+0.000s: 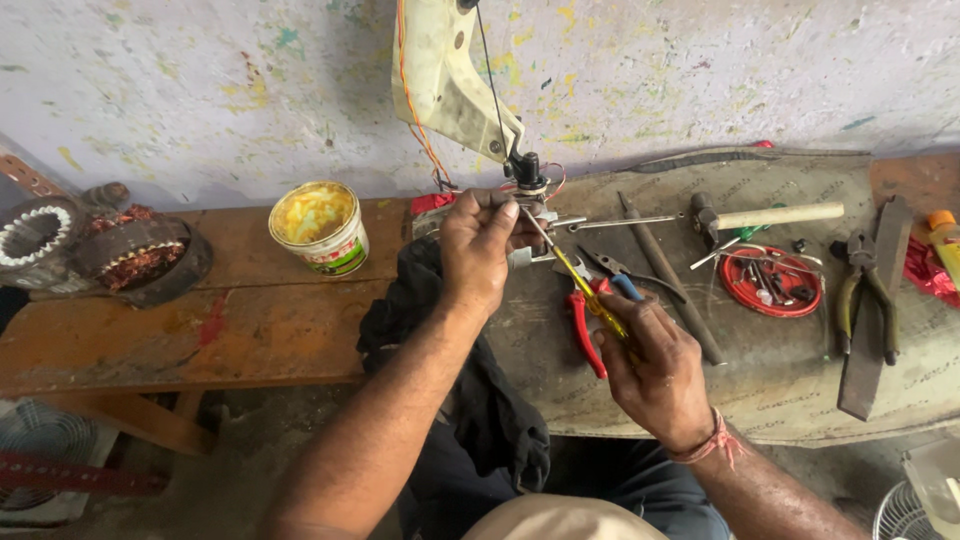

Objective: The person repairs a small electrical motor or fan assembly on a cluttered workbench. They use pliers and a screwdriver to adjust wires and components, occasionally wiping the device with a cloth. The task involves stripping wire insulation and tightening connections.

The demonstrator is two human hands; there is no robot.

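Your left hand (pixel 478 245) sits at the centre of the frame, forearm rising from the lower left, wrist bent so the back of the hand faces you. Its fingers are curled shut around a small metal part (pixel 530 205) just below the black fitting (pixel 526 168) at the foot of the cream-coloured machine housing (pixel 445 75), which hangs down from the top centre.

Your right hand (pixel 655 375) lies lower and to the right of centre, forearm coming in from the lower right corner with a red thread on the wrist. Its fingers are closed on the yellow handle of a screwdriver (pixel 590 295), and the shaft slants up and left until its tip meets the part held in your left hand.

Under both hands, red-handled pliers (pixel 585 320) lie on the grey sheet (pixel 780 380) that covers the right half of the tabletop (pixel 150 340). Further right in the frame lie a hammer (pixel 765 215), a red lid (pixel 772 280) holding small bits, and dark pliers (pixel 862 285). A black cloth (pixel 480 400) drapes over the tabletop edge beneath your left forearm. A paint-stained tub (pixel 320 228) stands left of centre, and wound motor stators (pixel 120 250) rest at the far left.
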